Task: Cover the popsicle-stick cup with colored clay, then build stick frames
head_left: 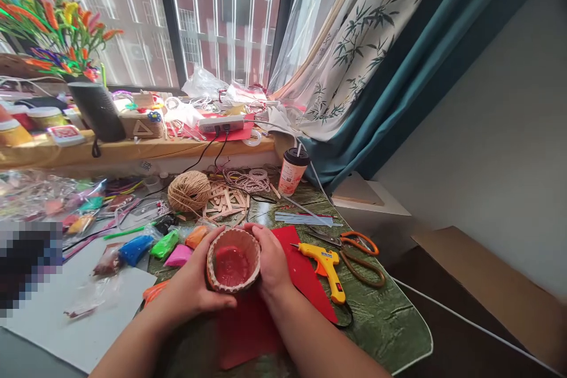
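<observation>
A round pot point(233, 260) with a scalloped rim and a red interior, held between both hands above the desk point(394, 319). The left hand point(197, 280) curves around one side, its thumb below the near rim; the right hand point(271, 260) closes on the opposite side. The opening faces the viewer; whether the base touches the red sheet point(305, 277) beneath cannot be told. To the right, a yellow glue gun point(325, 263) lies partly on that sheet, just beside the scissors point(342, 242). Beyond the pot are a ball of twine point(189, 190), a pile of wooden sticks point(227, 201), pale strips point(305, 220) and a lidded paper cup point(293, 174) with a straw. To the left, coloured packets point(165, 245) lie near a white sheet point(113, 313). A power strip point(221, 123) rests on the window ledge point(177, 150).
</observation>
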`<state>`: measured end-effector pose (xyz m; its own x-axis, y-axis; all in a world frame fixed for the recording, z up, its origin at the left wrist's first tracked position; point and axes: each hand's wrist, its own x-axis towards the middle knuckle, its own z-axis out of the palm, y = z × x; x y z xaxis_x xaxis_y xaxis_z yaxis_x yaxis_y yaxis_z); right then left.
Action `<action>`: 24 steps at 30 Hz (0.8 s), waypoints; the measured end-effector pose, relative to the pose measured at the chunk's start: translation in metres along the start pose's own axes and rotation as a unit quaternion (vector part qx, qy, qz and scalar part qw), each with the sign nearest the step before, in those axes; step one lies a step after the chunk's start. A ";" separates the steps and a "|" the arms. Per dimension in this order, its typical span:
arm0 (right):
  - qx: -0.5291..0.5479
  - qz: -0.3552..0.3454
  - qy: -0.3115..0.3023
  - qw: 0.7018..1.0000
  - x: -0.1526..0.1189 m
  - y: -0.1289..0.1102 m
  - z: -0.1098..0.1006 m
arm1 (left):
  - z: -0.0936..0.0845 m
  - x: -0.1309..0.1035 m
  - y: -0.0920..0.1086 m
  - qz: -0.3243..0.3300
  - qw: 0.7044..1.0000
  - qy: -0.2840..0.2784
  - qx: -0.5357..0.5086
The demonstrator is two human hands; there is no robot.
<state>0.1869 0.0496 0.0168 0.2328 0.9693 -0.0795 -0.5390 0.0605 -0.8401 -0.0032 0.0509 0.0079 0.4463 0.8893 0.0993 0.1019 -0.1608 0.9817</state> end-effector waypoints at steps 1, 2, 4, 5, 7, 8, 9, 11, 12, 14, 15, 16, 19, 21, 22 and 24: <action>0.015 0.011 -0.005 1.000 -0.001 -0.002 0.001 | 0.002 0.000 0.002 -0.008 1.000 0.017 0.010; 0.030 0.024 -0.008 0.999 -0.003 -0.003 0.001 | 0.003 0.001 0.005 -0.014 0.999 0.047 0.007; 0.038 0.031 -0.013 0.999 -0.006 -0.005 0.001 | 0.003 0.003 0.012 -0.030 0.992 0.112 -0.044; 0.028 0.021 -0.020 0.999 -0.008 -0.005 0.001 | 0.003 0.005 0.015 -0.039 0.985 0.136 -0.095; 0.006 0.001 -0.054 0.999 -0.011 -0.002 0.002 | 0.002 0.007 0.017 -0.058 0.962 0.155 -0.216; -0.005 -0.006 -0.081 0.997 -0.013 0.000 0.002 | 0.002 0.008 0.017 -0.065 0.948 0.162 -0.266; -0.014 -0.009 -0.110 0.994 -0.016 0.002 0.003 | 0.004 0.008 0.016 -0.070 0.936 0.171 -0.298; -0.027 -0.011 -0.148 0.989 -0.019 0.006 0.005 | 0.008 0.007 0.013 -0.070 0.924 0.203 -0.316; -0.032 -0.013 -0.152 0.988 -0.021 0.006 0.005 | 0.012 0.007 0.011 -0.066 0.922 0.216 -0.314; -0.042 -0.024 -0.138 0.989 -0.023 0.006 0.004 | 0.019 0.005 0.011 -0.056 0.922 0.219 -0.315; -0.048 -0.030 -0.128 0.990 -0.023 0.005 0.003 | 0.022 0.004 0.012 -0.045 0.923 0.214 -0.318; -0.058 -0.034 -0.120 0.990 -0.023 0.003 0.001 | 0.024 0.004 0.013 -0.037 0.928 0.198 -0.314; -0.097 -0.023 -0.135 0.986 -0.021 0.001 -0.007 | 0.027 0.004 0.018 -0.038 0.934 0.195 -0.298; -0.107 -0.033 -0.144 0.983 -0.020 0.002 -0.010 | 0.026 0.004 0.021 -0.034 0.933 0.225 -0.280; -0.114 -0.035 -0.154 0.981 -0.020 0.004 -0.011 | 0.025 0.004 0.022 -0.033 0.932 0.239 -0.271; -0.142 -0.038 -0.158 0.976 -0.023 0.009 -0.011 | 0.023 0.003 0.023 -0.034 0.931 0.254 -0.258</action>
<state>0.1855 0.0249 0.0053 -0.0220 0.9924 0.1212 -0.2741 0.1106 -0.9553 0.0213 0.0401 0.0270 -0.0380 0.9988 -0.0301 -0.3849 0.0132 0.9229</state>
